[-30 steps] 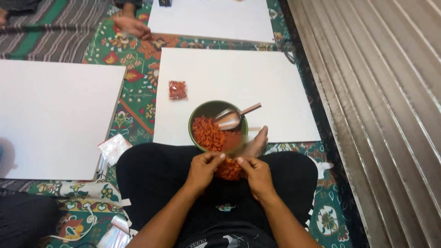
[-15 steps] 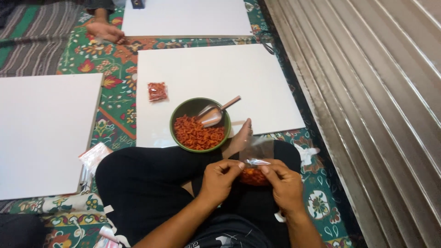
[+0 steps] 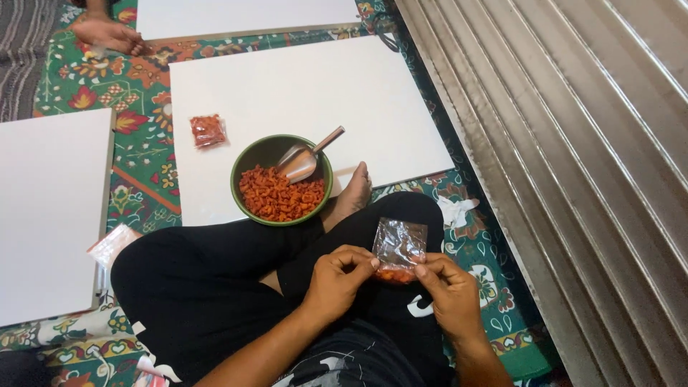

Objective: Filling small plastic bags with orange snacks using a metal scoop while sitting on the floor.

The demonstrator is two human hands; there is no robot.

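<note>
**Both hands pinching a small clear packet over the lap**

I have my left hand [image 3: 337, 276] and right hand [image 3: 448, 290] raised above my crossed legs, each set of fingers closed on a lower corner of a small clear plastic packet [image 3: 399, 247]. The left fingers [image 3: 365, 259] clamp its left edge, the right fingers [image 3: 424, 269] its right edge, so the film stands upright between them. The orange snack pieces sit low in the packet, just above the fingertips (holding it upright seems to let the contents settle to the bottom).

Beyond the fingers, on a white board [image 3: 301, 93] laid on the patterned mat [image 3: 154, 165], rests a green bowl [image 3: 247, 161] heaped with the same orange pieces, a metal scoop [image 3: 304, 158] leaning in it with its handle pointing away. Farther off to the left of the fingers lies another filled packet [image 3: 208, 130]. My bare foot [image 3: 351, 197] rests beside the bowl. Another person's foot [image 3: 107, 34] shows at the far edge.
</note>
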